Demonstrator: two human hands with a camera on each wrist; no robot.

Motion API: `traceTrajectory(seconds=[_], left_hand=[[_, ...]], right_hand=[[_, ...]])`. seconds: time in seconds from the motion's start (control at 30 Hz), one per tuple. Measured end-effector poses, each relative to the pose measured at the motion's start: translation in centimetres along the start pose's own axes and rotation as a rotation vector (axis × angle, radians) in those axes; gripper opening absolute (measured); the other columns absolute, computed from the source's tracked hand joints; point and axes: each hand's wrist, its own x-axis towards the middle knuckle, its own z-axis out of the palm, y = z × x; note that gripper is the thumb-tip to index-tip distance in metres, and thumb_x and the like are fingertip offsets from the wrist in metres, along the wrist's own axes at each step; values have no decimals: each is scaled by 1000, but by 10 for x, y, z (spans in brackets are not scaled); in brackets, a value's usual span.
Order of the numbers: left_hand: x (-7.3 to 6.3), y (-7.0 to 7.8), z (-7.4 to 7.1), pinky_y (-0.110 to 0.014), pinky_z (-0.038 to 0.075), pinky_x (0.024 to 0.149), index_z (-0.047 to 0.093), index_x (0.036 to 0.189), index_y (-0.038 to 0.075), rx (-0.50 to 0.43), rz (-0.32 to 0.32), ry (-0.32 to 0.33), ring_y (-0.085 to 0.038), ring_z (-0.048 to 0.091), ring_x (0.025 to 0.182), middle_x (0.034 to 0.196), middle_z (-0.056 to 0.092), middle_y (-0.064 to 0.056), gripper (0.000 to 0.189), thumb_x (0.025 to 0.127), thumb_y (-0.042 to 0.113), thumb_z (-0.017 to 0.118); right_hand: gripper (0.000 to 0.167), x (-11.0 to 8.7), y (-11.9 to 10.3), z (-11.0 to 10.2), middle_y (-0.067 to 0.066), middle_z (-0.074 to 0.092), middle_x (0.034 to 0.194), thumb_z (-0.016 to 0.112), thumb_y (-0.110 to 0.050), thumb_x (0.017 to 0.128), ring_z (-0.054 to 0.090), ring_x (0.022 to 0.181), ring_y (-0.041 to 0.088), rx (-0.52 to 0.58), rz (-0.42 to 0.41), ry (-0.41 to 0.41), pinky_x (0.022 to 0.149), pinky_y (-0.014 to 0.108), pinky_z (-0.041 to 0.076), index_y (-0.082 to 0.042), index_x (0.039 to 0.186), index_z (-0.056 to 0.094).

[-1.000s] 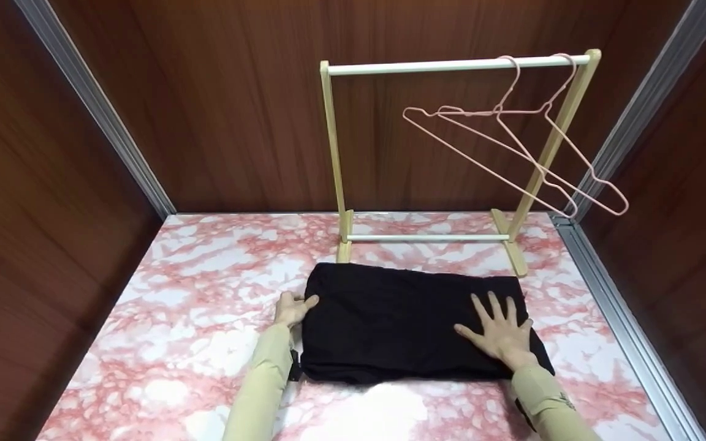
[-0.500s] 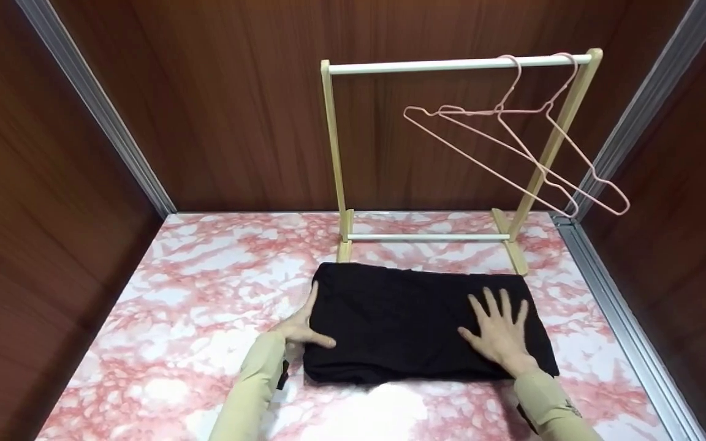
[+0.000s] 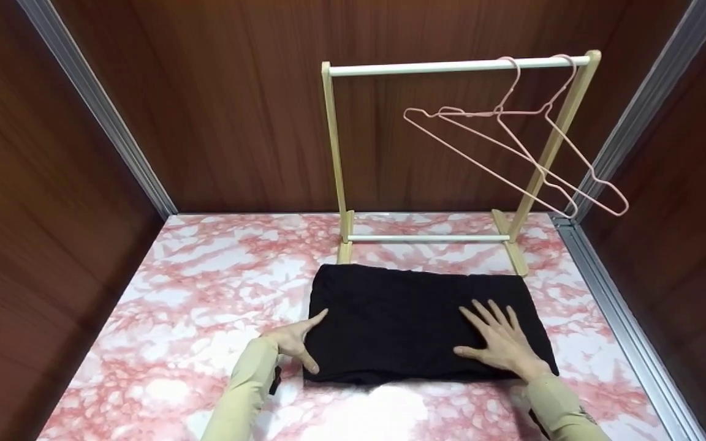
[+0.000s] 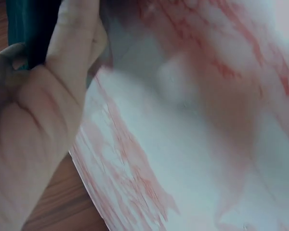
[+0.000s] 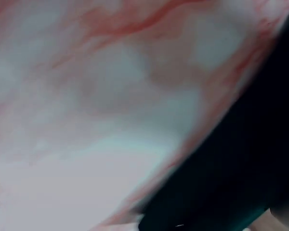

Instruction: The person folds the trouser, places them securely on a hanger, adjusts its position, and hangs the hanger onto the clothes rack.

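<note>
A folded piece of black cloth (image 3: 390,324) lies flat on the table, roughly a rectangle; its kind of garment cannot be told. At its left edge is my left hand (image 3: 292,340), thumb and a finger spread apart and touching the fabric. My right hand (image 3: 503,346) rests on the right part of the cloth, fingers straight and spread. In the left wrist view the left hand (image 4: 43,101) is beside the dark fabric (image 4: 38,29). The right wrist view shows the cloth's edge (image 5: 231,159), with only a sliver of the hand in the lower right corner.
Behind the cloth stands a small wooden rack with a white top bar (image 3: 414,68). Two pink hangers (image 3: 500,112) hang at its right end. The table (image 3: 206,294) has a red and white marbled top. Dark wood panels (image 3: 236,122) enclose the back and sides.
My left hand has slid toward me along the left edge, its fingers spreading onto the cloth. My right hand has shifted slightly toward me. The cloth's left edge has moved a little right.
</note>
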Motion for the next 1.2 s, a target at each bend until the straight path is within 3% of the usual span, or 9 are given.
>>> traceTrajectory(seconds=[0.33, 0.4, 0.53, 0.63, 0.73, 0.8, 0.93, 1.03, 1.2], left_hand=[[0, 5, 5, -43, 38, 117, -2, 163, 26, 51, -61, 2, -33, 27, 152, 167, 18, -20, 137, 65, 0, 91], [-2, 8, 4, -46, 49, 106, -4, 162, 31, 32, -109, 6, -34, 35, 147, 168, 18, -20, 139, 66, 3, 92], [-3, 14, 0, -57, 41, 113, 1, 162, 31, 45, -151, 79, -43, 30, 149, 166, 14, -27, 132, 69, 18, 93], [4, 16, -2, -65, 23, 121, 10, 163, 20, 110, -81, 206, -52, 12, 152, 165, 8, -32, 122, 72, 29, 90], [16, 19, -1, -69, 17, 120, 17, 161, 10, 214, 21, 326, -56, 8, 150, 164, 8, -31, 117, 72, 34, 89], [24, 23, 1, -69, 10, 122, 21, 160, 6, 279, 88, 360, -54, 3, 152, 165, 7, -29, 116, 71, 35, 90], [44, 39, 8, -70, 0, 122, 20, 161, 10, 448, 131, 332, -49, -1, 155, 169, 5, -20, 118, 72, 47, 88], [56, 50, 13, -74, -1, 119, 18, 162, 19, 512, 74, 286, -45, -5, 157, 172, 3, -11, 115, 74, 56, 83], [68, 56, 19, -79, 2, 116, 14, 162, 30, 505, -67, 240, -37, -9, 158, 173, 1, 2, 102, 83, 63, 71]], right_hand=[[90, -3, 11, 4, 15, 40, 160, 67, -69, 81, 31, 150, 42, -80, 13, 24, 119, 70, 14, -16, 152, 46], [90, -2, 11, 3, 16, 40, 160, 67, -68, 81, 31, 150, 43, -75, 16, 23, 119, 71, 14, -16, 151, 46], [87, 0, 9, 1, 17, 44, 157, 69, -65, 81, 32, 149, 44, -44, 19, 56, 118, 72, 14, -13, 149, 49], [83, 3, 8, -1, 19, 46, 154, 72, -60, 82, 32, 148, 45, -19, 19, 97, 119, 71, 12, -11, 146, 52], [80, 8, 6, -3, 21, 46, 154, 72, -56, 84, 31, 148, 46, 1, 30, 119, 120, 69, 10, -9, 146, 52], [79, 13, 4, -4, 21, 44, 155, 71, -54, 86, 29, 149, 46, 8, 45, 121, 121, 68, 9, -8, 147, 51], [81, 24, 5, -7, 25, 38, 158, 65, -58, 89, 22, 150, 52, -18, 129, 90, 119, 72, 7, -11, 151, 45], [86, 29, 9, -9, 29, 31, 160, 59, -66, 89, 17, 148, 59, -63, 215, 37, 114, 79, 8, -15, 155, 39], [93, 29, 16, -6, 29, 23, 163, 53, -77, 86, 15, 147, 62, -108, 284, -34, 106, 87, 14, -21, 158, 33]])
